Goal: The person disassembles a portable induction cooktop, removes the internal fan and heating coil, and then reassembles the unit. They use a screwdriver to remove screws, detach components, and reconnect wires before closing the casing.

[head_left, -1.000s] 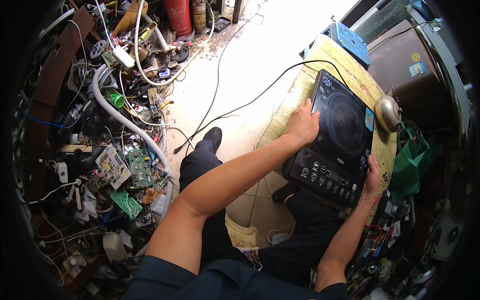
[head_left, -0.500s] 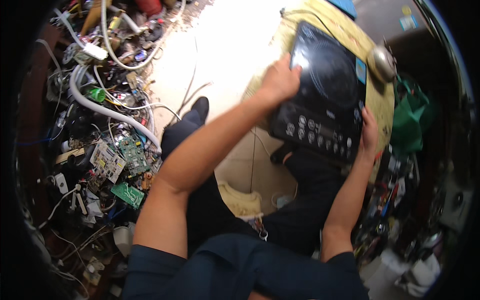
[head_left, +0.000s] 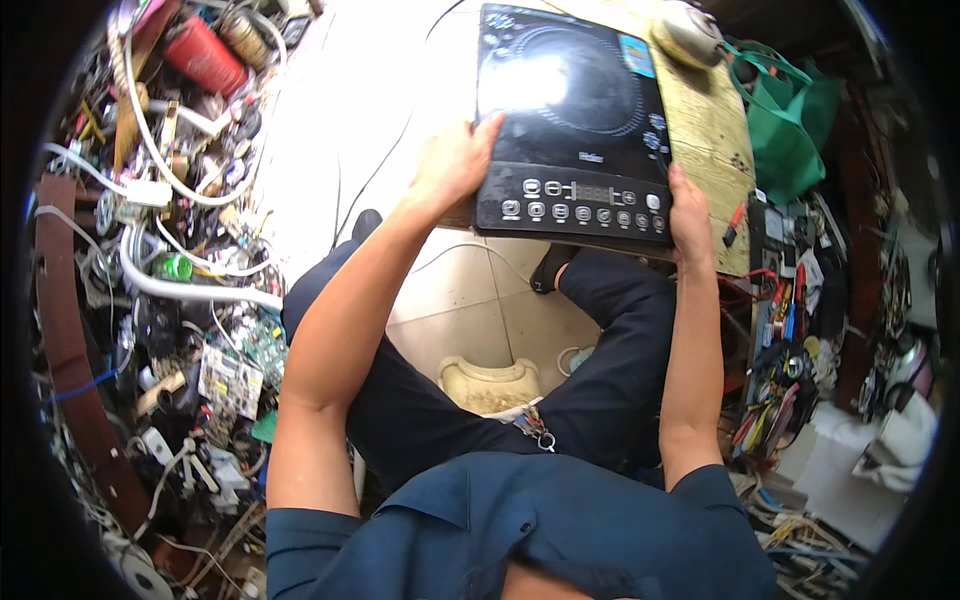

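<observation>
A black induction cooktop (head_left: 580, 130) lies face up between my hands, its button panel on the side nearest me. My left hand (head_left: 452, 165) grips its left edge, thumb on the top face and fingers partly hidden. At the near right corner my right hand (head_left: 690, 215) holds the other edge, the thumb along the side. Beneath the cooktop spreads a worn yellowish tabletop (head_left: 715, 140). A bright glare covers part of the glass around the ring marking.
A rounded metal pot-like object (head_left: 688, 32) stands at the table's far right, near a green bag (head_left: 790, 120). A red-and-black screwdriver (head_left: 735, 225) lies at the right edge. Heaped circuit boards (head_left: 230, 380), cables and a red cylinder (head_left: 205, 57) fill the left side.
The cooktop has turned from a slant to nearly square with me, held by both hands. In the picture it sits further left and higher, and the view has shifted too.
</observation>
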### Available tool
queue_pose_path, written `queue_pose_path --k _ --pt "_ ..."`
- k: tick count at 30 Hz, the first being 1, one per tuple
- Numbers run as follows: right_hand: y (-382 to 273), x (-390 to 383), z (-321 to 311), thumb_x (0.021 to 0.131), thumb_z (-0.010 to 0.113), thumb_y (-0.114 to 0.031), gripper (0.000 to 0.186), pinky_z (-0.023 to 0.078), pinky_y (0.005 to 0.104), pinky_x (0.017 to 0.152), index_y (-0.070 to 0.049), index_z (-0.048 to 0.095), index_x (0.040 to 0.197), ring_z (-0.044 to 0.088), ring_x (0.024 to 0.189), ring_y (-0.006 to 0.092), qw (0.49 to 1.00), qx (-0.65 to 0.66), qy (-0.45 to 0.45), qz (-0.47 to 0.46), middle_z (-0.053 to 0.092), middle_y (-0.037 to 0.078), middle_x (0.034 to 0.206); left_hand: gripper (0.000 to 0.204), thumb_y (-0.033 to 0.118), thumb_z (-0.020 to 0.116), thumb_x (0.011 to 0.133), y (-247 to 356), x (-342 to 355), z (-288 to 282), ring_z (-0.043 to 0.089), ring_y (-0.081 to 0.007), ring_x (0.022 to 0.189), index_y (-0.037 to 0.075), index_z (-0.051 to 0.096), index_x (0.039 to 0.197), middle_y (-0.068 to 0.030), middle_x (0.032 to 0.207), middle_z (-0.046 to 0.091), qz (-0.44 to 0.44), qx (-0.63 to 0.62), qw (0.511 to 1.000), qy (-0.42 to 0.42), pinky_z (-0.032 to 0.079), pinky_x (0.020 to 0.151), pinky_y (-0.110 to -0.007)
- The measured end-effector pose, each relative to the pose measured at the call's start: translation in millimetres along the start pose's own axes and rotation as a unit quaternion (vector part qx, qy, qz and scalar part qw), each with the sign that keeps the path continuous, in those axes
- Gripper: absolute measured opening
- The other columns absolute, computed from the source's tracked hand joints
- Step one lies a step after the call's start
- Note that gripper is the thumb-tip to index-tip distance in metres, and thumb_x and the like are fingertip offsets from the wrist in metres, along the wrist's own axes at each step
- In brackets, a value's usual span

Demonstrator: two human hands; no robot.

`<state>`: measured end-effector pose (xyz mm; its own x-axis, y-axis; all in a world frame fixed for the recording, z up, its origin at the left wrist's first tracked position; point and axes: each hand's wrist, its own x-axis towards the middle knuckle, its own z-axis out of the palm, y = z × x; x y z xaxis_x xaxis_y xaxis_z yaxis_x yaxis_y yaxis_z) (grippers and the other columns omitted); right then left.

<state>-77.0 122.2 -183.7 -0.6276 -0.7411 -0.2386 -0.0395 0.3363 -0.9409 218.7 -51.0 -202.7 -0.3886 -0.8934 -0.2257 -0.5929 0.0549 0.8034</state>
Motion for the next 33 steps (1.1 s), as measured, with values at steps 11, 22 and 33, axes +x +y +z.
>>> queue_pose_path --k 11,22,33 --pt "21 -37 -4 0.112 0.044 -0.041 0.056 0.053 0.0311 0.084 0.009 0.069 0.116 0.066 0.089 0.0159 0.998 0.03 0.043 -0.017 0.074 0.01 0.103 0.067 0.056 0.063 0.099 -1 -38 0 0.068 -0.0221 0.072 -0.01 0.063 0.087 -0.022 0.076 0.068 -0.022 -0.074 0.996 -0.037 0.054 0.062 -0.04" --pt "16 -26 -12 0.111 0.046 -0.04 0.053 0.052 0.0306 0.084 0.007 0.069 0.116 0.066 0.087 0.015 1.0 0.007 -0.027 -0.006 0.074 0.009 0.098 0.059 0.053 0.068 0.098 -9 -28 -7 0.058 -0.0099 0.066 -0.006 0.063 0.094 -0.0061 0.08 0.065 -0.039 -0.099 0.99 -0.089 0.049 0.055 -0.027" --pt "-26 162 18 0.11 0.048 -0.043 0.054 0.055 0.0358 0.088 0.006 0.066 0.125 0.07 0.097 0.02 0.993 0.047 -0.091 0.057 0.073 0.015 0.116 0.067 0.054 0.049 0.107 -9 93 7 0.066 -0.0177 0.079 -0.011 0.064 0.112 -0.0128 0.094 0.071 -0.049 -0.276 0.96 -0.014 0.054 0.069 -0.032"
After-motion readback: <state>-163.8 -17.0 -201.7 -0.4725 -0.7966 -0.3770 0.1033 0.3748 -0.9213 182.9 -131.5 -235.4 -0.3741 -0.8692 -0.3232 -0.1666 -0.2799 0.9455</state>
